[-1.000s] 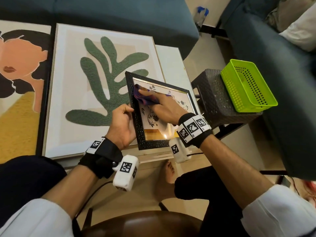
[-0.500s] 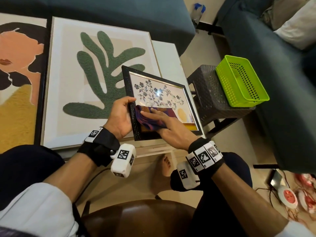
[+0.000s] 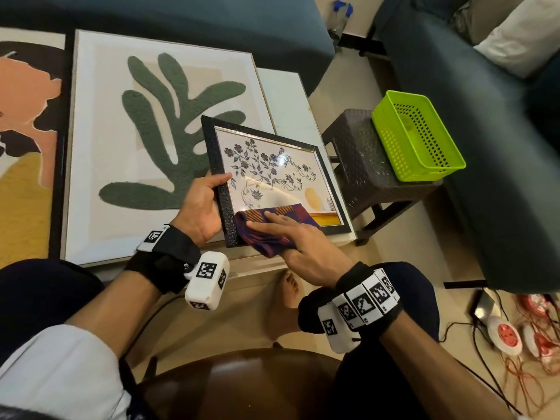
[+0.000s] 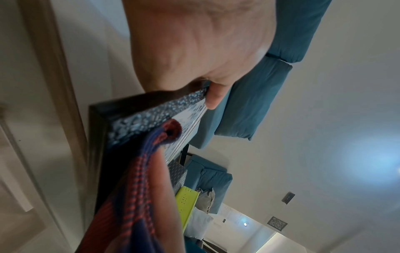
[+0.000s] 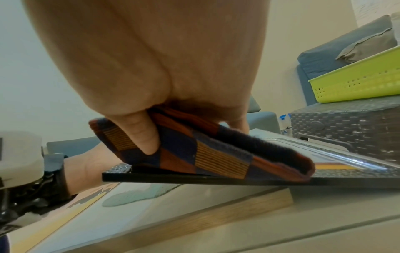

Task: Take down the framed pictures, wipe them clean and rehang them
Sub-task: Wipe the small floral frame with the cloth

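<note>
Cloth: the folded blue-and-orange checked wiping cloth [image 3: 274, 230] has come down from the top left corner of the glass a second ago to the bottom left corner, where it now laps over the lower rail of the frame.
Right hand: the right hand [image 3: 298, 245] has drawn back toward the person with the cloth; the fingers lie flat and close together on top of it, while the right wrist view shows the thumb [image 5: 140, 131] tucked against the cloth's folded edge, pressing it down on the frame.
Uncovered glass: the blue flower sprays and the pale orange disc, hidden under the hand a second ago, now show in full.
Small picture: the black-framed floral picture with a silver inner rim [image 3: 272, 174] sits in the same place, resting partly on the larger picture and partly past its right edge, its left side lifted off it.
Left hand: the left hand [image 3: 204, 204] still grips the left rail, thumb on the front, fingers hidden behind.
Underneath: the large pale-framed picture of a green leaf shape [image 3: 163, 140] lies flat on the white low table [image 3: 285, 95].
To the right: a lime green perforated plastic basket [image 3: 415, 134] stands on a dark woven stool [image 3: 360, 165].
</note>
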`<state>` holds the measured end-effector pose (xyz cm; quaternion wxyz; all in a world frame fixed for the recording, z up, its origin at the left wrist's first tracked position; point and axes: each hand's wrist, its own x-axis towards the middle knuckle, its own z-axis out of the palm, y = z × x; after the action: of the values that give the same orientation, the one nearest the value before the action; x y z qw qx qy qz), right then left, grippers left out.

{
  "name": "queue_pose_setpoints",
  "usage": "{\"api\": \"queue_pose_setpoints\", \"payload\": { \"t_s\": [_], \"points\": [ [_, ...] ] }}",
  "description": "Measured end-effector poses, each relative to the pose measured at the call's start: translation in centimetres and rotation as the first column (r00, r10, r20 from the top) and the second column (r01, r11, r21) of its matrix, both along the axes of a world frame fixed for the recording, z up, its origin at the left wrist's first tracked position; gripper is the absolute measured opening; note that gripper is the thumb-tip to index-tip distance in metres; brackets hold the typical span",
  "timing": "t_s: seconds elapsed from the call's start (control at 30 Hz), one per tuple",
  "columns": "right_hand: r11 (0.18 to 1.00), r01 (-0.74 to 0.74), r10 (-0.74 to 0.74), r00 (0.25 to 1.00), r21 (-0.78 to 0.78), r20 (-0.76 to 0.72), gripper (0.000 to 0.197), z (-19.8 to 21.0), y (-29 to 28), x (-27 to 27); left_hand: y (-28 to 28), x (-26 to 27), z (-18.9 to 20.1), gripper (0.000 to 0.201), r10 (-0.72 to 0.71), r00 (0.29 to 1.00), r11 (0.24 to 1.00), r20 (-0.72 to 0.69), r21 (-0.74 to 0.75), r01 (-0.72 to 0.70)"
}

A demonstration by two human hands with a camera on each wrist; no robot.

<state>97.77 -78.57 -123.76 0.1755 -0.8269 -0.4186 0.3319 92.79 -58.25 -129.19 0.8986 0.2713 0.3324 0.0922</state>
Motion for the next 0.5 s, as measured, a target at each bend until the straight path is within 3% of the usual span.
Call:
{"api": "queue_pose_setpoints", "payload": {
  "t_s": [0.33, 0.5],
  "points": [
    [0.987, 0.157, -0.158, 0.987, -0.033, -0.018, 0.069, -1.5, -2.9, 2.7, 0.1, 0.0, -0.2, 0.033, 0.008, 1.0, 1.0, 0.005, -0.01, -0.008],
    [0.97, 0.235, -0.234, 0.972, -0.053, 0.039, 0.057, -2.6, -4.9, 5.5, 0.1, 0.0, -0.1, 0.034, 0.005, 1.0, 1.0, 0.007, -0.018, -0.005]
  ]
}}
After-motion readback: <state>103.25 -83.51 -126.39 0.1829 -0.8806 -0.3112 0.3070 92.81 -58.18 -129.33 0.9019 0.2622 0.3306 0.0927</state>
